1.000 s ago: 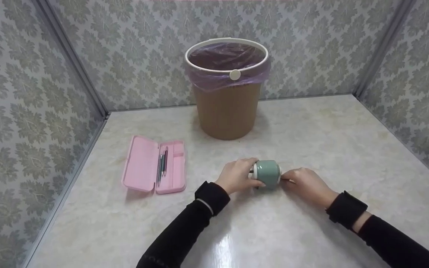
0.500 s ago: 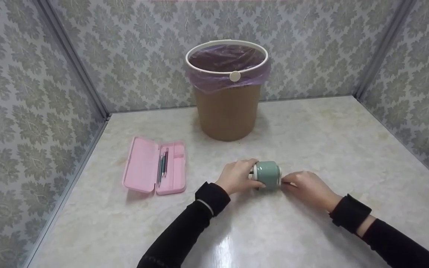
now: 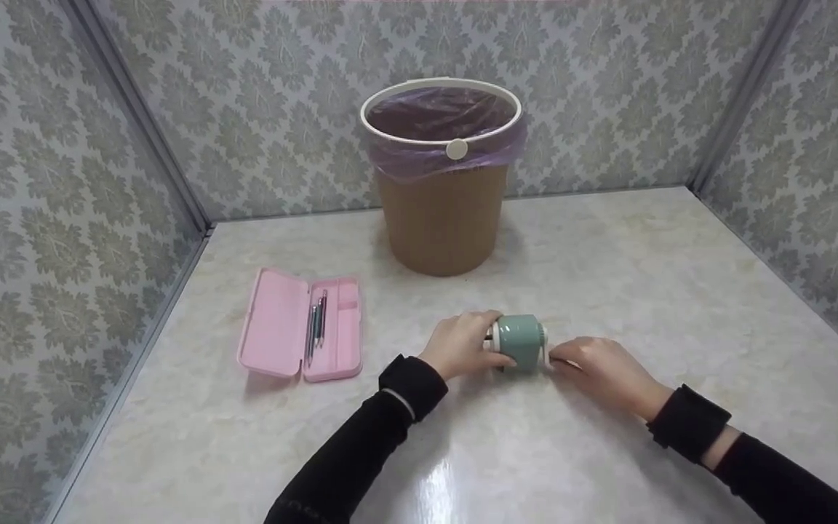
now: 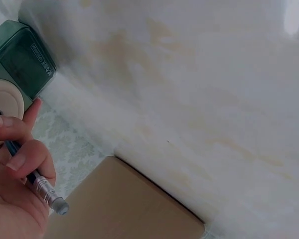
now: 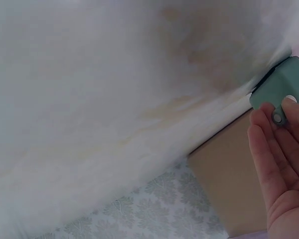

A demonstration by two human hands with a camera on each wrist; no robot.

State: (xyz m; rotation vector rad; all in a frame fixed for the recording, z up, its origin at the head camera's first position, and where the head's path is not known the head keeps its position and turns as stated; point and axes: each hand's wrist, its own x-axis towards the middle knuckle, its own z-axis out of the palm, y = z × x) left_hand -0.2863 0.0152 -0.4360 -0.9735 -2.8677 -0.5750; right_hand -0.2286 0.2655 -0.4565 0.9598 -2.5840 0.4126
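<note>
A green crank pencil sharpener [image 3: 520,339] lies on the table, its cream front disc facing my left hand [image 3: 461,345]. That hand grips the sharpener's front end, thumb on the near side and fingers on the far side. A dark pencil [image 4: 44,190] with a silver ferrule and grey eraser end sticks out of the front hole and passes between the curled fingers. On the opposite side my right hand [image 3: 603,368] pinches the knob of the crank handle [image 5: 278,117] between thumb and fingers. The pencil's tip is hidden inside the sharpener.
To the left lies an open pink pencil case [image 3: 346,349] with several pencils [image 3: 317,327] inside. Behind the sharpener stands a brown bin [image 3: 444,218] with a purple liner and cream rim. Patterned walls [image 3: 259,109] enclose the table [image 3: 608,247] at the back and sides.
My right hand has shifted slightly toward the near side with the crank, which now sits at a different angle. The left hand keeps its hold on the sharpener, almost unmoved.
</note>
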